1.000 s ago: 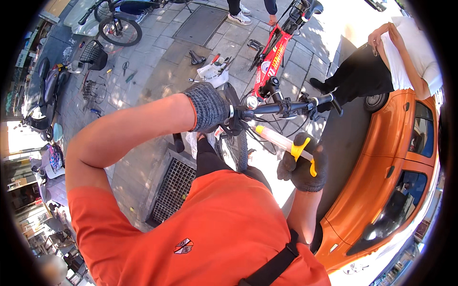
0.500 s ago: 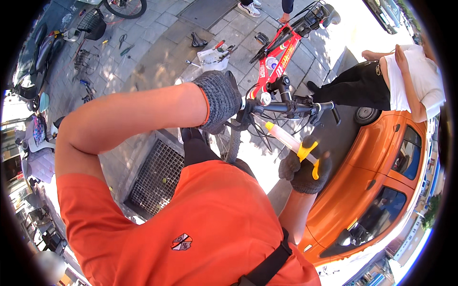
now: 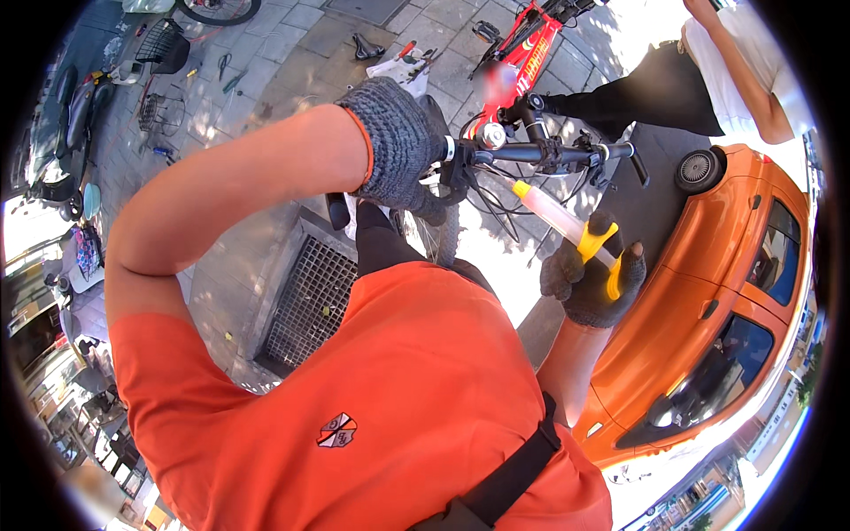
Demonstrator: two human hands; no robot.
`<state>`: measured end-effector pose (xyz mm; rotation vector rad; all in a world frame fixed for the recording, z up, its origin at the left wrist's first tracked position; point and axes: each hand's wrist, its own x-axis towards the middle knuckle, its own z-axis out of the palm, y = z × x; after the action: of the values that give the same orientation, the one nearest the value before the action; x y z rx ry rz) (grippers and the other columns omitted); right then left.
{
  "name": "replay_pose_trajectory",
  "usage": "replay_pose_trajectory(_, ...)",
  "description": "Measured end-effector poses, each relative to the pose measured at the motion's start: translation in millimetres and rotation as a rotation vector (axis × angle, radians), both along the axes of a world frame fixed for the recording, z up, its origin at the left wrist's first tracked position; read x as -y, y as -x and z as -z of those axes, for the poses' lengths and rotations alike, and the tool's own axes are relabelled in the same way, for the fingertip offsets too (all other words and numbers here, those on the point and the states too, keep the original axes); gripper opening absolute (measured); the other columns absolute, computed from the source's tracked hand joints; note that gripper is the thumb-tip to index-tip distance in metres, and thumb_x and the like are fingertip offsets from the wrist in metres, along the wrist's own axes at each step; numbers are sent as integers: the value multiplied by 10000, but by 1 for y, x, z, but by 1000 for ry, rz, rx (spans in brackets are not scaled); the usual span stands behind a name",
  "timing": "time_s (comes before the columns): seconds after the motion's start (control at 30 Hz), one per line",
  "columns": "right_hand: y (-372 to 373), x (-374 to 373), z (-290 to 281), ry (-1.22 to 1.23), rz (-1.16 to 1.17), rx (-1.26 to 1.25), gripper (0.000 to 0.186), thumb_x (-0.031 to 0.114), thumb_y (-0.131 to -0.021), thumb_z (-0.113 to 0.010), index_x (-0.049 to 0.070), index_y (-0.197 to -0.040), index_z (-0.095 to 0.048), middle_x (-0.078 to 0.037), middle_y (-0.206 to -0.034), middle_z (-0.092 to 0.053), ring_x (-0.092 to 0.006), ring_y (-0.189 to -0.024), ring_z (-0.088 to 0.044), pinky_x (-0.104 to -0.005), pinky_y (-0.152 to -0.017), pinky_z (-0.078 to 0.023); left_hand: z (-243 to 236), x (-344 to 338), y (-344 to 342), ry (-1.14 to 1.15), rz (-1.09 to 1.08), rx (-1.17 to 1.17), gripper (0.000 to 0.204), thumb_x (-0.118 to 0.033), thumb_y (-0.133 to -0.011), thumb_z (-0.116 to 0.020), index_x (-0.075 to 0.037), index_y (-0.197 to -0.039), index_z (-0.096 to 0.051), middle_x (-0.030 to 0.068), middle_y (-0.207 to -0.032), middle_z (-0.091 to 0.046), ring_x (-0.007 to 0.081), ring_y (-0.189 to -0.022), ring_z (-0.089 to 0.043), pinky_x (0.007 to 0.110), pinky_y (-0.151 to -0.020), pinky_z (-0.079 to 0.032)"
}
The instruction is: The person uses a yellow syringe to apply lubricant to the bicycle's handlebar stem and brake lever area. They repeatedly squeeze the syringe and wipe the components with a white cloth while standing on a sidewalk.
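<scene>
My left hand (image 3: 396, 146), in a dark grey knit glove with an orange cuff, is closed around the left end of the bicycle handlebar (image 3: 513, 152), by the black brake lever (image 3: 455, 174). Its fingers come down beside the lever; the grip itself is mostly hidden. In my right hand (image 3: 595, 276), also gloved, is a syringe (image 3: 556, 215) with a pinkish clear barrel, a yellow tip and yellow finger loops. The tip slants up toward the brake lever and cables. A thin pale line runs between them; I cannot tell whether it joins both.
The red bicycle frame (image 3: 534, 57) extends away from me. A person in dark trousers (image 3: 651, 93) stands at the far right, above a parked orange car (image 3: 699, 292). Tools lie around a white sheet (image 3: 398, 73) on the paving. A metal grate (image 3: 310, 296) is near my feet.
The view has shifted, so the handlebar sits higher and the car farther right. My left fingers show more below the lever. The syringe stays in my right hand, angled much as before.
</scene>
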<state>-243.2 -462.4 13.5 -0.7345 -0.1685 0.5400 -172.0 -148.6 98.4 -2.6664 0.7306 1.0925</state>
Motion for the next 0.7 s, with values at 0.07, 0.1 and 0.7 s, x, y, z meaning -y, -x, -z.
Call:
replay_pose_trajectory(0.07,-2,0,2,-54,-22,-29,618,623,-1072,-406,116,-1393,-556,-97,-736,-525,-213,-495,-491,-371,-492,-429,9,1,11,-28,-4,38,529,-477,-849,-765,-63,-1177,-732,136,-980,-770,324,-903,-760,462,-788,-590)
replay_pose_trajectory(0.1,-3,0,3,-78,-33,-40,615,620,-1074,-406,112,-1387,-553,-97,-738,-531,-214,-497,-496,-373,-493,-436,33,-2,18,-57,5,85,606,-508,-836,-776,-36,-1204,-683,129,-934,-771,308,-884,-765,456,-795,-588)
replay_pose_trajectory(0.7,0,7,13,-157,69,-154,622,617,-992,-591,57,-1263,-611,-152,-746,-625,-278,-583,-602,-436,-691,-540,33,7,-16,-80,179,-36,461,-479,-912,-716,-152,-1235,-681,143,-843,-760,344,-786,-754,460,-747,-601)
